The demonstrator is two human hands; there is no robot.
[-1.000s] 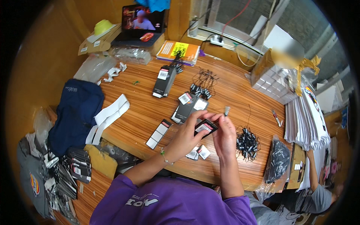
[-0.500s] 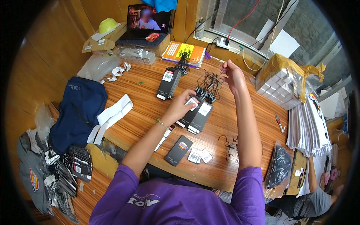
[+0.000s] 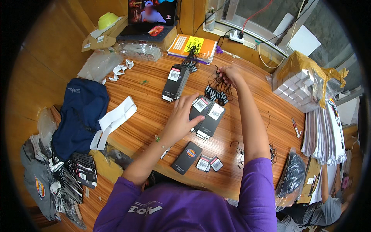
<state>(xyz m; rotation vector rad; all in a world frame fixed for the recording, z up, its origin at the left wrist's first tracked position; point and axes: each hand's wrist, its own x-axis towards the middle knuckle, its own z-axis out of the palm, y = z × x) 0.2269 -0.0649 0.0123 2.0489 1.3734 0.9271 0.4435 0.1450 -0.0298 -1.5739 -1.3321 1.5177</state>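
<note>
My left hand (image 3: 181,118) lies at the left edge of a pile of dark hang tags (image 3: 209,123) with barcode stickers, its fingers stretched and apart. The thumb touches the tags. Black cords (image 3: 217,86) with small dark ends lie bunched at the pile's far end. There, my right hand (image 3: 230,75) is closed with its fingertips on the cords. Left of the far end stands another stack of hang tags (image 3: 174,86), its cords trailing back. Nearer me are a single dark tag (image 3: 187,157) with a round logo and several small white barcode labels (image 3: 208,163).
A navy bag (image 3: 79,120) and a white paper strip (image 3: 118,116) lie left. At the back are a laptop (image 3: 151,19) and an orange notebook (image 3: 181,44). On the right are wrapped white boxes (image 3: 295,87), snips (image 3: 296,127) and stacked white sheets (image 3: 324,133). A co-worker sits far right.
My right hand has come down and left from the air onto the cords. My left hand has shifted a little left and spread its fingers at the pile. The view has shifted slightly.
</note>
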